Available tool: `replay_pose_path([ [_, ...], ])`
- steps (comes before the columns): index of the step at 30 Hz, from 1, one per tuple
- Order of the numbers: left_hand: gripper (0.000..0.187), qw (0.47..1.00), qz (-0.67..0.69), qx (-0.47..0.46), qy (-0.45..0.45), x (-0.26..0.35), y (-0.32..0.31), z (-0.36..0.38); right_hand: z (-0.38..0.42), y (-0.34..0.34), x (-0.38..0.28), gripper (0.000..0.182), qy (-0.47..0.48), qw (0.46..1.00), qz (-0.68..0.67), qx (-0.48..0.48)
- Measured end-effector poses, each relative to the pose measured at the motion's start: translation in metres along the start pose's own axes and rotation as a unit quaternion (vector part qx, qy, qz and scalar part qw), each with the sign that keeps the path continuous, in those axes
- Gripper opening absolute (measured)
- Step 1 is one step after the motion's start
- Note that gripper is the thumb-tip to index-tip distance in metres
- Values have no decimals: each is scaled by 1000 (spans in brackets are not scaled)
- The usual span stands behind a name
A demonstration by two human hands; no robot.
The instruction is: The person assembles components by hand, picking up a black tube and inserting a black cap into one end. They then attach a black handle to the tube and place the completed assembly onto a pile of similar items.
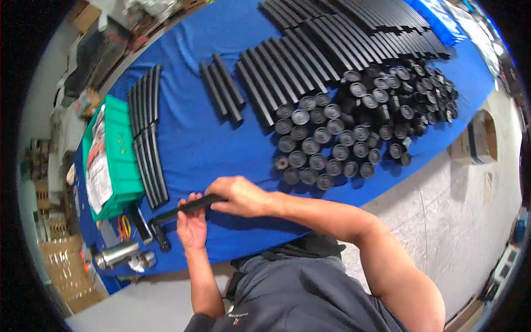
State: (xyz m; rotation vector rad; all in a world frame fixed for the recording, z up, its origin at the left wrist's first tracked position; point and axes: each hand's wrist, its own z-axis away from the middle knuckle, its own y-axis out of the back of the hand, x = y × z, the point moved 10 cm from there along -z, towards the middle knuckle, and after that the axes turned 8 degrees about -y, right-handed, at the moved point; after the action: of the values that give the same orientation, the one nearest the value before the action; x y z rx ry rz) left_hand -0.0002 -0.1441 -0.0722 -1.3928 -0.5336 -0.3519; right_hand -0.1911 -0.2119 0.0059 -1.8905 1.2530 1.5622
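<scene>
A black bar (198, 203) slants across the near side of the table, held by both of my hands. My right hand (241, 196) is closed around its right end from above. Farther down its length, my left hand (192, 226) has its fingers curled about the bar from below, palm turned up. Just past the bar's left end lies a small black T-shaped part (161, 237) on the blue cloth. Beside it, a dark flat piece (141, 223) leans out from near the crate.
A green crate (123, 157) stands left with papers over it. Black strips (145, 105) lie in rows beside it. Many black bars (287, 69) and round black caps (318, 146) cover the far right of the blue-covered table (188, 149). A silver cylinder (117, 255) sits near the left corner.
</scene>
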Motion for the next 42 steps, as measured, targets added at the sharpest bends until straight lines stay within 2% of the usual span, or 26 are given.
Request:
replay_pose_path([
  [2,38,999,20,-33,9,-1,-4,-2,5,0,-18,31,45,997,67,12],
  [4,36,999,24,-48,2,0,-7,-1,5,5,-20,34,41,999,17,15],
  [8,35,999,9,-43,1,-1,-9,-1,0,-2,5,36,-168,974,-98,-116],
  [9,35,999,3,-35,2,-2,-11,-1,1,1,-3,35,-11,1000,-23,-17],
  [10,34,1000,-2,-26,1,-3,-12,-1,3,2,-15,31,42,998,39,11],
  [12,34,999,-23,-38,-11,-1,-14,-1,7,2,-25,29,50,997,60,21],
  [13,34,999,-25,-42,-13,-1,-14,0,1,0,-15,29,-47,998,12,-42],
  [15,35,999,-23,-41,-18,0,-10,-1,4,-7,4,31,-238,953,-85,-165],
  [17,33,999,-37,-36,-15,-2,-17,0,0,-7,9,33,-102,991,-37,-83],
  [19,33,999,-40,-34,-13,-2,-19,-2,2,-2,-9,36,6,999,34,-21],
  [22,32,999,-32,-28,-13,-2,-15,-2,8,-5,-15,37,19,999,41,-14],
  [23,32,999,-31,-26,-15,-1,-14,-1,6,-4,-14,34,13,999,6,-32],
  [26,33,999,-25,-20,-15,-2,-14,0,3,-5,-9,34,-7,998,22,-60],
  [32,31,999,-38,-27,-26,0,-16,0,5,-9,-6,34,-37,998,19,-53],
  [39,32,999,-30,-25,-17,-2,-19,2,6,-8,-7,34,-7,999,27,-37],
  [42,34,999,-44,5,-23,-2,-18,2,8,-7,-15,35,24,998,50,-25],
])
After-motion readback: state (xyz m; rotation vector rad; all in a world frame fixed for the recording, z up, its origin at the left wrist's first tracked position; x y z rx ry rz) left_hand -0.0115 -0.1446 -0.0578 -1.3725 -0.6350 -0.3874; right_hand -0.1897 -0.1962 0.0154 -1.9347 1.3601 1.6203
